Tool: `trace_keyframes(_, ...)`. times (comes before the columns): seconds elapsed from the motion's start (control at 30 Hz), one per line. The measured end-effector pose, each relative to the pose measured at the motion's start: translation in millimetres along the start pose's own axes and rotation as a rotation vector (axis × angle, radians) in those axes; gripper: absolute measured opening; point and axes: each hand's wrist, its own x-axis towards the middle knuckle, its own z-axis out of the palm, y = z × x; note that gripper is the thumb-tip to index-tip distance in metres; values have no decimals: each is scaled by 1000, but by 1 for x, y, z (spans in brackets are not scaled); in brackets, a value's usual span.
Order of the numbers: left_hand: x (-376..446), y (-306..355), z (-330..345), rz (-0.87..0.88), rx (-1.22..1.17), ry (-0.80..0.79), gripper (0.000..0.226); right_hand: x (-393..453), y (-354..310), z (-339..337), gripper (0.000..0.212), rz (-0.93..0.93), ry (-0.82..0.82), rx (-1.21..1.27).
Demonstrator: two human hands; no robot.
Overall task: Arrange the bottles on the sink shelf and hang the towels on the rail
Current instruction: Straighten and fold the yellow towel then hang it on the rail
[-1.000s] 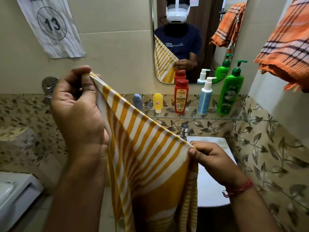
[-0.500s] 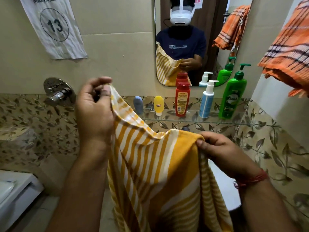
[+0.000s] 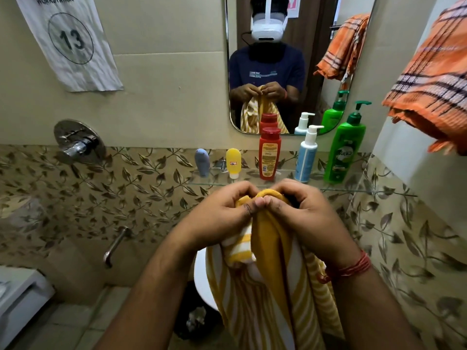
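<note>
Both your hands meet just below the glass shelf, left hand and right hand side by side, fingers pinching the top fold of the yellow striped towel. Its length hangs straight down; the orange towel hangs up to the shelf's right, so your right hand looks nearer.

Striped cloth towel; glossy plastic bottles; glass shelf.

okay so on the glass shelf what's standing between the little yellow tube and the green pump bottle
In the head view, two bottles stand between the yellow tube and the green pump bottle: a red bottle, then a blue-and-white pump bottle.
</note>
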Motion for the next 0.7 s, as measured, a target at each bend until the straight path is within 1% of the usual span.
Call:
trace_keyframes(0.07, 3, -3, 0, 42, -56, 123, 11, -2, 6, -5, 16, 89, -35, 89)
trace_keyframes(0.1, 4, -2, 0, 62, -85, 167, 7, -3, 9, -7, 18, 124, -63, 111)
trace_keyframes(0.13, 5, -1, 0, 80, -89, 187, 9, -3, 11, -9, 22, 146, -83, 114)
trace_keyframes(0.17, 6, 0, 0, 95, -83, 176, 11, -3, 13, -9, 25, 155, -92, 114)
trace_keyframes(0.23, 7, 3, 1, 108, -53, 99, 8, -2, 15, -10, 26, 146, -76, 138)
trace_keyframes(0.3, 8, 5, 2, 105, -23, 14, 17, -1, 15, -10, 26, 135, -59, 171)
trace_keyframes(0.33, 9, 4, 3, 104, -9, -4, 19, -1, 15, -9, 28, 130, -59, 178)
trace_keyframes(0.43, 10, 4, 2, 113, -28, 11, 9, -1, 17, -10, 31, 130, -93, 191)
trace_keyframes(0.5, 11, 3, 0, 90, -45, 25, 1, -1, 19, -11, 25, 144, -152, 202)
trace_keyframes(0.6, 12, 3, -1, 105, -10, 27, 8, -2, 22, -15, 24, 163, -228, 194)
trace_keyframes(0.67, 12, 3, -4, 98, 36, -29, 9, -2, 24, -15, 27, 144, -214, 165)
trace_keyframes(0.7, 13, 3, -6, 76, 61, -96, 7, -1, 25, -15, 28, 123, -191, 141)
